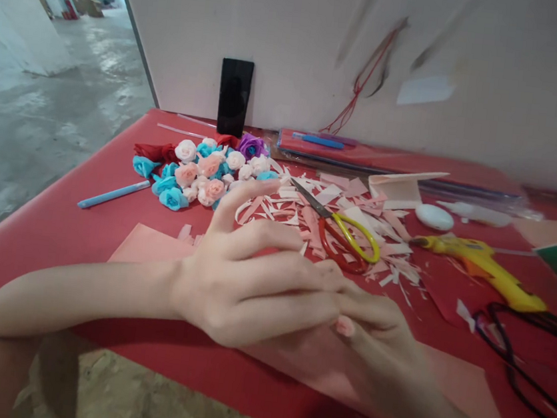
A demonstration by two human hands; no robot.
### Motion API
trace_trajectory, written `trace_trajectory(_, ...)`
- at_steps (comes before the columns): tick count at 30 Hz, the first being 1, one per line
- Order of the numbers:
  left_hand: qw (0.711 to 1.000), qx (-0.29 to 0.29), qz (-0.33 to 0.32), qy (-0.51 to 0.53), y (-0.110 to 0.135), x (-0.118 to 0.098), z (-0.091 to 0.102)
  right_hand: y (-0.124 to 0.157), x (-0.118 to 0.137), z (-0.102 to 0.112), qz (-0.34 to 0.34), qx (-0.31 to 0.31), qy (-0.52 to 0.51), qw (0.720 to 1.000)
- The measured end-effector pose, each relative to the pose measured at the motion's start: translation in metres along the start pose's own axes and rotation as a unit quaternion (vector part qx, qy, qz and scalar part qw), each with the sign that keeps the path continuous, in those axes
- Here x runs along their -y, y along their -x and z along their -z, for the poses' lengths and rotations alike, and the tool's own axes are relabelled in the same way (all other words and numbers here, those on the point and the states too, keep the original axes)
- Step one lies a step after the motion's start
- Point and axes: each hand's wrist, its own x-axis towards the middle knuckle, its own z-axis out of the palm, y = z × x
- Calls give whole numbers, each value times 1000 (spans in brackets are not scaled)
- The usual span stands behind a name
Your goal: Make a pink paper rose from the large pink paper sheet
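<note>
My left hand (245, 279) reaches across from the left, its fingers stretched toward my right hand (379, 341), and their fingertips meet over a pink paper sheet (454, 383) on the red table (55, 230). A small pink bit (346, 325) shows pinched where the fingers join; I cannot make out what it is. My left index finger is raised and curved. Just behind the hands lie scissors with red and yellow handles (346, 237) on a heap of pink paper scraps (358, 211).
A cluster of small paper roses (202, 170) in pink, white, blue and purple lies at the back left, with a blue pen (113, 194) beside it. A yellow glue gun (483, 262) and black cord (519, 344) are at the right. A black phone (234, 96) leans on the wall.
</note>
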Motion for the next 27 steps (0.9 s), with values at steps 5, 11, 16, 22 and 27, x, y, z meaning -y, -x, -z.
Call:
trace_trajectory(5,993,-12,-110,-43,-17,-20,4,-1,8,8,106,-41,126,985)
trace_trajectory(11,995,41,-6,90,-15,-22,0,-3,7,17,171,-51,191,965)
trace_trajectory(16,995,61,-7,84,-19,-25,4,-3,7,17,168,-50,198,964)
trace_trajectory(22,996,77,4,50,-20,-23,3,-1,10,13,128,-77,194,970)
trace_trajectory(27,995,61,36,73,-17,-16,-4,2,12,7,96,-108,185,972)
